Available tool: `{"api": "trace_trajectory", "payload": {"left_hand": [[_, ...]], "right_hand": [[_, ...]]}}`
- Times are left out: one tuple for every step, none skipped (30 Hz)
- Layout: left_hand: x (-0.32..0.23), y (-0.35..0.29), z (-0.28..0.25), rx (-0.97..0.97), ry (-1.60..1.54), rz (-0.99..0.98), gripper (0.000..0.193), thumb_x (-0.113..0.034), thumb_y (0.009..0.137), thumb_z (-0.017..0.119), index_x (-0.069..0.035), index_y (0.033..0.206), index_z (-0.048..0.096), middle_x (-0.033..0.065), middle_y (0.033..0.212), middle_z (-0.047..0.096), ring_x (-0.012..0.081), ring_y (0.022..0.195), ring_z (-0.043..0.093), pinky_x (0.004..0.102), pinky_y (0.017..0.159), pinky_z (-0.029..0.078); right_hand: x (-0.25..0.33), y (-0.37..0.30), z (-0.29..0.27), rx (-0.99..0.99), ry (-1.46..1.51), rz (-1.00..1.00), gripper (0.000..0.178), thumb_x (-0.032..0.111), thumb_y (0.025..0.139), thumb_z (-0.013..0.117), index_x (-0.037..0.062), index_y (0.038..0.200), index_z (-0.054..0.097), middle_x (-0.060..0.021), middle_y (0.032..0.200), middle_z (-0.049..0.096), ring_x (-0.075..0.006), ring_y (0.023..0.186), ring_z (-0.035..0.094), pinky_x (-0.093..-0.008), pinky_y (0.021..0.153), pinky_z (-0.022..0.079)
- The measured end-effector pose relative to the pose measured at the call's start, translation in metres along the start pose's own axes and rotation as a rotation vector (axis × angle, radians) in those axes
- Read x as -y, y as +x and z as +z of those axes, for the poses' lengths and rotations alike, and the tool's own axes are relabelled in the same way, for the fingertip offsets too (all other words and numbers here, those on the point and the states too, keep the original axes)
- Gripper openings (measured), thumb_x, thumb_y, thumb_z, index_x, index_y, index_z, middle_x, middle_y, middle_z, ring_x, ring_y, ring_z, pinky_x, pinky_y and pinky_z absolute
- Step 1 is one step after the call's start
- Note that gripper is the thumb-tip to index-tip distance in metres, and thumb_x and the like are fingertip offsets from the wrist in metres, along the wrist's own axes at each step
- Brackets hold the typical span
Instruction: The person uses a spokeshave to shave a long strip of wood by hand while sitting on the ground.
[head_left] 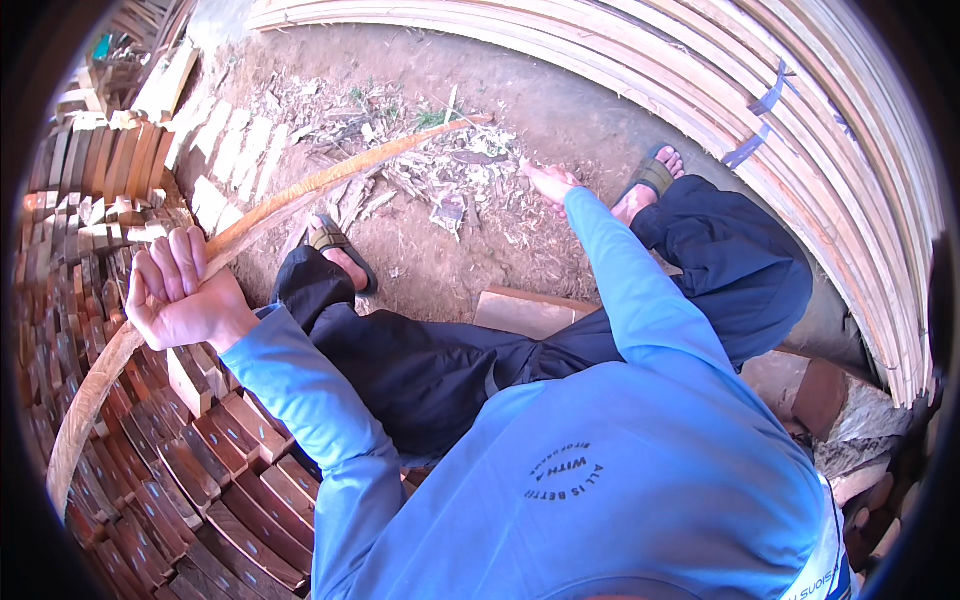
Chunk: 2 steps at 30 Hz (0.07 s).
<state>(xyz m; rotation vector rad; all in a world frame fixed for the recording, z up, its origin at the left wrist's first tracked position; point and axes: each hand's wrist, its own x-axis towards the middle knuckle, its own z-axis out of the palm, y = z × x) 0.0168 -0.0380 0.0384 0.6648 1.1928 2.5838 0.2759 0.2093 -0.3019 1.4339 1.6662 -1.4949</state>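
My left hand [190, 290] is closed round a long, narrow wooden plank [320, 182], with the fingers curled over it. From the lower left the plank passes through that hand and slants out over the ground, its far end lying near the wood chips; the fisheye bends its shape. My right hand [552, 184] is stretched forward, a little right of the plank's far end and apart from it. Its fingers look extended, with nothing seen in them. Both arms wear blue sleeves.
Stacked cut wood blocks [230, 450] fill the left side. Long boards [690, 70] with purple straps lie piled at the upper right. Wood chips [450, 180] litter the dirt ground between my sandalled feet. A wooden block [525, 312] lies by my legs, and stones and logs [850, 425] are at lower right.
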Motion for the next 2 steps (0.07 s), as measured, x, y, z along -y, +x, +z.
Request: {"api": "trace_trajectory", "payload": {"left_hand": [[0.0004, 0.0000, 0.0024, -0.017, 0.008, 0.005, 0.037, -0.022, 0.080, 0.049, -0.018, 0.055, 0.023, -0.0041, 0.047, 0.019, 0.0090, 0.042, 0.016, 0.0248, 0.044, 0.017], [-0.0005, 0.0009, -0.0023, -0.013, 0.007, -0.005, 0.038, -0.023, 0.080, 0.049, -0.018, 0.054, 0.023, -0.0045, 0.046, 0.019, 0.0087, 0.042, 0.017, 0.0246, 0.044, 0.017]], "right_hand": [[0.0082, -0.0037, 0.0006, -0.031, 0.004, 0.011, 0.086, 0.072, 0.085, 0.041, 0.0075, 0.143, 0.039, -0.0137, 0.090, 0.064, -0.0211, 0.068, 0.061, -0.0418, 0.060, 0.049], [0.0179, -0.0072, 0.0028, -0.063, 0.007, 0.021, 0.083, 0.071, 0.086, 0.041, 0.0097, 0.143, 0.040, -0.0135, 0.091, 0.064, -0.0206, 0.068, 0.061, -0.0425, 0.060, 0.049]]}}
